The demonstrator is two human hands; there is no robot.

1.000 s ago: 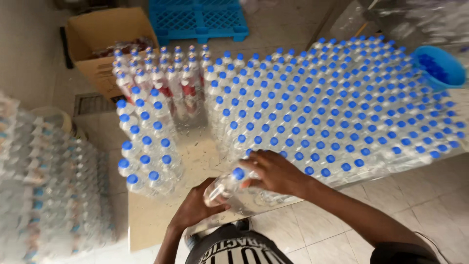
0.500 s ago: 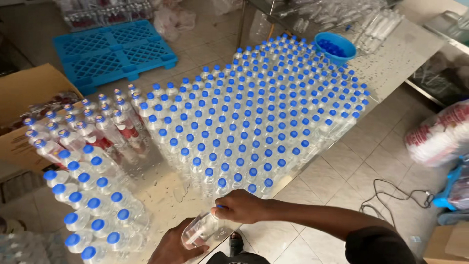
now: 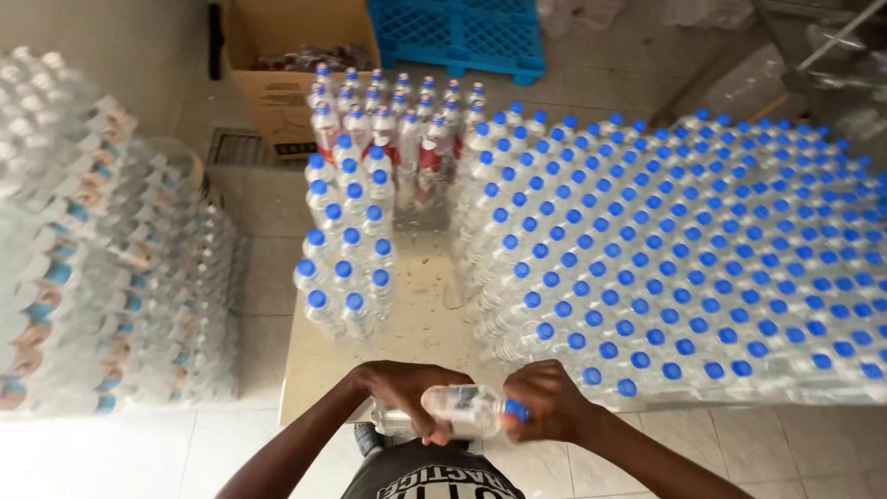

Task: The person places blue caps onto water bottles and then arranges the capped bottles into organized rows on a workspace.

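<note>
The left hand [image 3: 404,393] wraps its fingers around the body of a clear plastic water bottle with a blue cap [image 3: 467,409], held sideways at the near edge of the pale table [image 3: 420,314]. The right hand [image 3: 547,399] closes its fingers over the capped end of that bottle. Just beyond the hands, to the right, stands a wide block of upright blue-capped bottles [image 3: 684,268]; a smaller cluster [image 3: 349,268] stands to the left. A brown cardboard box [image 3: 277,65] sits far left, a blue plastic pallet [image 3: 462,32] beyond, and wrapped bottle packs [image 3: 102,277] are stacked at left
</note>
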